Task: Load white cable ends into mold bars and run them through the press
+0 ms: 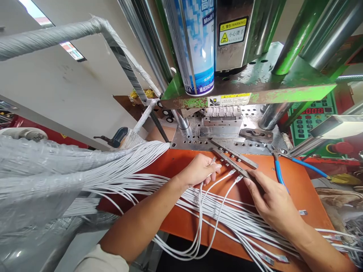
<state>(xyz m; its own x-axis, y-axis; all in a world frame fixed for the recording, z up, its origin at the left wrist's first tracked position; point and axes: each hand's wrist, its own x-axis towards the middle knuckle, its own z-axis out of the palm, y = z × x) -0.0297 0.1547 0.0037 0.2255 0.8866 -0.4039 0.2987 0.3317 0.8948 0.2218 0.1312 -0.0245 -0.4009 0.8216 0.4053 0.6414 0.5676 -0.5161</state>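
Our left hand (197, 170) curls half closed around a white cable (202, 204), its metal tip (212, 160) poking out past the fingers just short of a steel fixture bar (231, 164). Our right hand (270, 200), fingers loosely spread, sits at the near end of that bar, thumb and fingers against it; we cannot tell whether it grips or only rests there.

Two cable plugs (239, 178) lie seated in the bar, between our hands. A second steel bar (235, 153) lies just beyond it, roughly parallel. Blue-handled pliers (295, 163) lie to the right of our right hand on an orange work board (159, 162), where looping white cables spread toward us. More cables fan out from a plastic-wrapped bundle (42, 177) at left.

Ahead, a steel mould (221, 122) sits on the perforated plate (187, 139) of a green-painted press (255, 94). An aerosol can (195, 45) marked "Mould" stands beside a yellow warning label (233, 31). To the right are a green control panel (310, 121) with red digits and a red button (338, 147).
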